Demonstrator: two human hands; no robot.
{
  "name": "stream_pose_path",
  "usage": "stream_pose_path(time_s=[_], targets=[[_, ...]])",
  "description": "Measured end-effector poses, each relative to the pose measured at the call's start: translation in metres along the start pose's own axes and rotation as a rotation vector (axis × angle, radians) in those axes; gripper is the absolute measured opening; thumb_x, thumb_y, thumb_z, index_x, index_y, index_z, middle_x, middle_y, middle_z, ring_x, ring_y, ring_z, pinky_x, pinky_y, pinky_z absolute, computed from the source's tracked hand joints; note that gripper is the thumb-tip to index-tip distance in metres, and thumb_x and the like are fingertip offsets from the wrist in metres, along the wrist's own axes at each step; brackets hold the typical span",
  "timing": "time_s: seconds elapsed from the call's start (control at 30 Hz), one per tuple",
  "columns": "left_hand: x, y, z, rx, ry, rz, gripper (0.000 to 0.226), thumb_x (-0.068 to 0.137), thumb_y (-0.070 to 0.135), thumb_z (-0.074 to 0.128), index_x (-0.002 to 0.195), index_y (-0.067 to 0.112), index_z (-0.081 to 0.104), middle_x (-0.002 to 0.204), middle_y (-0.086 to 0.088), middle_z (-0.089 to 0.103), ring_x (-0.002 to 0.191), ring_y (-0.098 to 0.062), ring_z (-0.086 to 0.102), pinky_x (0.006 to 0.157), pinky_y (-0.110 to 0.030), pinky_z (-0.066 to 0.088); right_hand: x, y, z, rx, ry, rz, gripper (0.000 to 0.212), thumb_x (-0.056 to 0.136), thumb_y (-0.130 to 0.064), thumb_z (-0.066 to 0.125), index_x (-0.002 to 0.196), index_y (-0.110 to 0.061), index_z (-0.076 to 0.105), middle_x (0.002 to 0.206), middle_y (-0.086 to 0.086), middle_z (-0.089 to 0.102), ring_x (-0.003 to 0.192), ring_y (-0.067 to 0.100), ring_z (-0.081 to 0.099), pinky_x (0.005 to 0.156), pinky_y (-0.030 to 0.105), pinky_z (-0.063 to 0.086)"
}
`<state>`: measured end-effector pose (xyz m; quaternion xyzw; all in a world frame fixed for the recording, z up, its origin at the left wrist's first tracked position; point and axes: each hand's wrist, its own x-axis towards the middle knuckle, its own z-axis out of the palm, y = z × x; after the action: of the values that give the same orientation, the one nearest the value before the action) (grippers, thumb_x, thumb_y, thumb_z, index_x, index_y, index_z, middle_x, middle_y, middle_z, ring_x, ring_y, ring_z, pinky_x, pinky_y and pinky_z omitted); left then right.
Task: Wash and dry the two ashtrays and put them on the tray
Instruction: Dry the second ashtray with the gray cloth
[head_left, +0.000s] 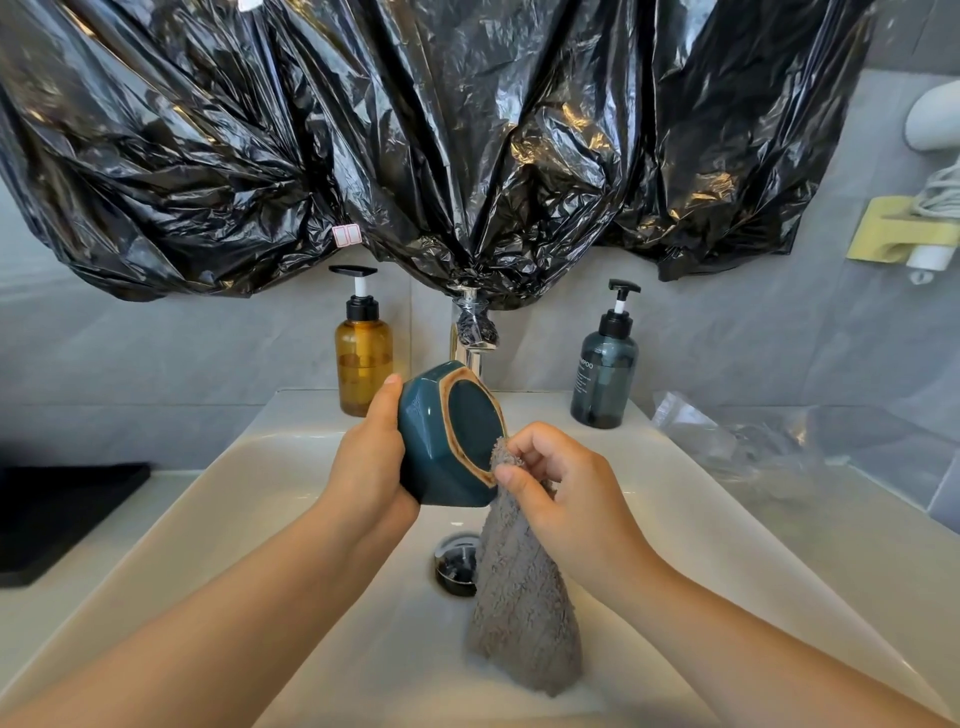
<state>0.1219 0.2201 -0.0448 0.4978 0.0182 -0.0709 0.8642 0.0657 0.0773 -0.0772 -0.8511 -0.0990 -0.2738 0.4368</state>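
Note:
My left hand (371, 457) grips a dark teal faceted ashtray (447, 441) over the white sink (249, 483). The ashtray is turned on its side, its unglazed brown-rimmed base facing me. My right hand (561, 483) pinches a grey fluffy cloth (524, 597) and holds its top corner against the lower right edge of the base. The rest of the cloth hangs down into the basin. A black tray (57, 514) lies on the counter at the far left. Only one ashtray is in view.
A chrome tap (472, 338) stands behind the ashtray, with an amber pump bottle (362, 353) to its left and a blue-grey pump bottle (605, 374) to its right. The drain plug (457, 564) sits in the basin. Black plastic (415, 145) covers the wall above. Clear plastic wrap (779, 436) lies on the right counter.

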Motion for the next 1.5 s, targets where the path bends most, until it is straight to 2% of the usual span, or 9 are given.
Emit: stream_pose_path(time_s=[0.2, 0.3, 0.5, 0.7, 1.07, 1.2, 1.3, 1.4, 1.5], targets=[[0.001, 0.003, 0.000, -0.013, -0.043, -0.017, 0.027, 0.093, 0.048, 0.052, 0.098, 0.023, 0.061, 0.094, -0.005, 0.071, 0.092, -0.024, 0.067, 0.088, -0.046, 0.053, 0.005, 0.009, -0.003, 0.048, 0.080, 0.104, 0.012, 0.092, -0.018, 0.063, 0.083, -0.025, 0.061, 0.079, -0.008, 0.066, 0.075, 0.004, 0.061, 0.064, 0.010, 0.044], [0.004, 0.004, -0.002, 0.058, -0.064, -0.004, 0.027, 0.092, 0.047, 0.055, 0.099, 0.021, 0.060, 0.091, -0.006, 0.071, 0.085, -0.024, 0.068, 0.089, -0.045, 0.054, 0.011, 0.010, -0.013, 0.077, 0.207, 0.119, 0.014, 0.091, -0.018, 0.064, 0.082, -0.029, 0.063, 0.080, -0.009, 0.067, 0.077, 0.001, 0.061, 0.065, 0.009, 0.046], [-0.001, 0.001, -0.001, 0.256, -0.138, 0.037, 0.027, 0.092, 0.046, 0.055, 0.091, 0.019, 0.057, 0.084, -0.006, 0.070, 0.080, -0.024, 0.066, 0.087, -0.043, 0.053, 0.013, 0.000, -0.023, 0.120, 0.316, 0.030, 0.007, 0.091, -0.022, 0.063, 0.091, -0.028, 0.068, 0.085, -0.011, 0.070, 0.085, 0.003, 0.064, 0.072, 0.013, 0.051], [-0.006, -0.003, 0.003, 0.408, -0.235, 0.048, 0.031, 0.092, 0.048, 0.054, 0.088, 0.018, 0.062, 0.072, -0.003, 0.072, 0.077, -0.026, 0.067, 0.088, -0.043, 0.053, 0.013, -0.005, -0.019, 0.098, 0.319, -0.038, 0.009, 0.093, -0.021, 0.060, 0.097, -0.021, 0.068, 0.087, -0.013, 0.067, 0.087, -0.001, 0.061, 0.071, 0.007, 0.046], [-0.002, -0.003, -0.001, 0.250, -0.198, 0.062, 0.026, 0.092, 0.045, 0.055, 0.088, 0.021, 0.061, 0.077, -0.004, 0.072, 0.079, -0.026, 0.067, 0.086, -0.044, 0.053, 0.013, 0.015, -0.017, 0.024, 0.157, 0.177, 0.014, 0.098, -0.026, 0.052, 0.105, -0.024, 0.064, 0.097, -0.012, 0.066, 0.091, 0.000, 0.060, 0.068, 0.008, 0.045], [0.002, 0.000, -0.002, 0.104, -0.167, 0.045, 0.024, 0.091, 0.044, 0.057, 0.092, 0.020, 0.059, 0.078, -0.004, 0.071, 0.075, -0.023, 0.067, 0.080, -0.041, 0.054, 0.011, 0.016, -0.013, -0.005, 0.083, 0.249, 0.013, 0.098, -0.021, 0.053, 0.097, -0.022, 0.065, 0.093, -0.007, 0.068, 0.090, 0.006, 0.062, 0.074, 0.019, 0.050], [0.004, -0.001, -0.002, 0.070, -0.156, 0.056, 0.024, 0.090, 0.044, 0.058, 0.094, 0.021, 0.057, 0.082, -0.004, 0.069, 0.075, -0.022, 0.067, 0.076, -0.038, 0.055, 0.010, 0.015, -0.013, -0.012, 0.156, 0.262, 0.011, 0.095, -0.021, 0.057, 0.095, -0.022, 0.069, 0.089, -0.010, 0.068, 0.086, 0.003, 0.062, 0.073, 0.021, 0.051], [0.006, -0.001, -0.003, 0.052, -0.133, 0.059, 0.025, 0.089, 0.044, 0.059, 0.097, 0.021, 0.056, 0.083, -0.004, 0.069, 0.075, -0.021, 0.067, 0.076, -0.039, 0.055, 0.010, 0.008, -0.020, 0.050, 0.323, 0.174, 0.008, 0.093, -0.022, 0.060, 0.093, -0.025, 0.067, 0.086, -0.016, 0.066, 0.084, -0.005, 0.061, 0.066, 0.007, 0.046], [0.008, -0.003, -0.003, 0.067, -0.127, 0.054, 0.028, 0.088, 0.045, 0.059, 0.101, 0.020, 0.056, 0.090, -0.006, 0.070, 0.081, -0.023, 0.068, 0.080, -0.041, 0.056, 0.009, 0.001, -0.020, 0.123, 0.266, 0.101, 0.009, 0.094, -0.022, 0.059, 0.091, -0.030, 0.063, 0.086, -0.015, 0.065, 0.085, -0.006, 0.059, 0.068, 0.006, 0.047]])
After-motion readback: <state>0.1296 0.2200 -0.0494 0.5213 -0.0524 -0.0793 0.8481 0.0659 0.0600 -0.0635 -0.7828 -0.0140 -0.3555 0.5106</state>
